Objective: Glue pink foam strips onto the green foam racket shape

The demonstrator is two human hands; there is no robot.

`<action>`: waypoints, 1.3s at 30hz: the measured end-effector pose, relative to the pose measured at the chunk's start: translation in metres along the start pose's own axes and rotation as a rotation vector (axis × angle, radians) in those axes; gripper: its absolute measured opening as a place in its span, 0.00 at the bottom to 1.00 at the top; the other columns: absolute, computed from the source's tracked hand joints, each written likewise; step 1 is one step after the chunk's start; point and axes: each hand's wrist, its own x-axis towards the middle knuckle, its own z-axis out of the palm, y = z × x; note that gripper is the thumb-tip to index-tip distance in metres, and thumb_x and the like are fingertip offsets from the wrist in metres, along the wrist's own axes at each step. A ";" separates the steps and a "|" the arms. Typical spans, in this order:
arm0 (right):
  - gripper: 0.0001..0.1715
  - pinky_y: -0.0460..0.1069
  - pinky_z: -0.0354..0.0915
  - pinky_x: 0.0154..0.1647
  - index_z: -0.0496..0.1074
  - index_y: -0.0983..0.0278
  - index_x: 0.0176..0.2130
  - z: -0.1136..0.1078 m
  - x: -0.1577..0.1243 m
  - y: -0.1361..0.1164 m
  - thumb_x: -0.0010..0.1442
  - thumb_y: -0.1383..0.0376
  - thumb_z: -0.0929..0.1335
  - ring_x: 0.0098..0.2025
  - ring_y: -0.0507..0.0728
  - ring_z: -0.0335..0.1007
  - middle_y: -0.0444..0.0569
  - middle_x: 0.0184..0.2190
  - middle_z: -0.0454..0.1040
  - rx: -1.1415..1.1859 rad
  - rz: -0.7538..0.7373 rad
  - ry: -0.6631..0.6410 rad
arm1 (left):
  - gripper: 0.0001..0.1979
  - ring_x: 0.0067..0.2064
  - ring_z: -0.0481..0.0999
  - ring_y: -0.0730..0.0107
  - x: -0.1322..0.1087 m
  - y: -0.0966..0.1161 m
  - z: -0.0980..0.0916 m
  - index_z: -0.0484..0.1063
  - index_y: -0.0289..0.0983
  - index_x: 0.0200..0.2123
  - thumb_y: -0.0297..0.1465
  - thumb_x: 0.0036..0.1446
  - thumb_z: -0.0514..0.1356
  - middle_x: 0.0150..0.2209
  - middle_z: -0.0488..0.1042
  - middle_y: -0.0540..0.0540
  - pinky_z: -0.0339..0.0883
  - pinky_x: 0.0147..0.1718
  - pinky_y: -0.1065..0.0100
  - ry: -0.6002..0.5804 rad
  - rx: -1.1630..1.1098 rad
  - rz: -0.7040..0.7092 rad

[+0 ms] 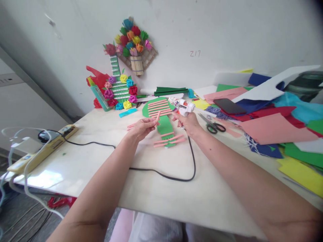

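The green card point(165, 125) lay toward the desk's point(174, 198) back edge, the left hand point(143, 128) pinching a stick point(158, 116), the right hand point(189, 123) wrapped round a gun point(185, 107) whose cord point(186, 180), looped toward the front edge, could have snagged and spoiled its aim.

Salmon-pink strips point(158, 109) are striping a bright green cutout point(165, 125). The glue gun point(185, 107) is showing white with orange touches; its cord point(194, 164) is running black. Far left, a green model point(120, 91) is carrying white stripes, and paper flowers point(133, 90) are showing yellow, magenta, red and turquoise. At right, paper sheets point(276, 127) are mixing pink, yellow, green, blue and red.
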 end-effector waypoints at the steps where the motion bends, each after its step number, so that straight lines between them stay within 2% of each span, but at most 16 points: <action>1: 0.19 0.43 0.52 0.12 0.67 0.67 0.28 -0.002 0.000 0.000 0.42 0.55 0.71 0.11 0.44 0.52 0.43 0.18 0.69 -0.016 0.000 -0.015 | 0.08 0.27 0.67 0.80 0.001 -0.001 -0.002 0.74 0.29 0.26 0.27 0.39 0.67 0.25 0.71 0.47 0.60 0.27 0.77 0.020 -0.023 0.015; 6: 0.19 0.43 0.48 0.10 0.67 0.68 0.25 -0.008 -0.003 -0.001 0.43 0.54 0.70 0.11 0.44 0.52 0.44 0.18 0.69 -0.074 0.044 -0.138 | 0.07 0.26 0.67 0.82 0.004 -0.007 -0.013 0.74 0.29 0.26 0.26 0.40 0.66 0.25 0.71 0.47 0.60 0.25 0.79 0.082 -0.095 0.051; 11: 0.19 0.43 0.50 0.10 0.67 0.68 0.27 -0.012 -0.004 0.003 0.44 0.54 0.70 0.11 0.44 0.52 0.44 0.19 0.70 -0.119 0.040 -0.207 | 0.07 0.24 0.66 0.82 0.003 -0.009 -0.017 0.74 0.28 0.28 0.25 0.41 0.65 0.23 0.70 0.47 0.59 0.22 0.81 0.112 -0.132 0.035; 18: 0.19 0.43 0.51 0.10 0.68 0.68 0.29 -0.013 -0.005 0.006 0.46 0.53 0.69 0.11 0.44 0.52 0.45 0.21 0.71 -0.224 0.063 -0.296 | 0.06 0.23 0.66 0.81 0.001 -0.010 -0.020 0.72 0.28 0.27 0.25 0.43 0.64 0.22 0.69 0.47 0.59 0.22 0.79 0.080 -0.120 -0.011; 24: 0.20 0.42 0.51 0.09 0.69 0.68 0.30 -0.009 -0.008 -0.002 0.44 0.55 0.70 0.12 0.44 0.52 0.45 0.21 0.71 -0.293 0.114 -0.255 | 0.08 0.23 0.66 0.81 0.001 -0.011 -0.022 0.72 0.29 0.28 0.26 0.43 0.65 0.22 0.68 0.48 0.58 0.22 0.78 0.044 -0.103 -0.008; 39: 0.21 0.43 0.55 0.16 0.71 0.68 0.32 -0.008 -0.008 -0.004 0.41 0.56 0.71 0.18 0.47 0.57 0.44 0.20 0.69 -0.322 0.059 -0.214 | 0.09 0.23 0.65 0.81 0.001 -0.010 -0.020 0.73 0.28 0.28 0.27 0.41 0.66 0.22 0.68 0.48 0.57 0.21 0.77 0.048 -0.070 -0.031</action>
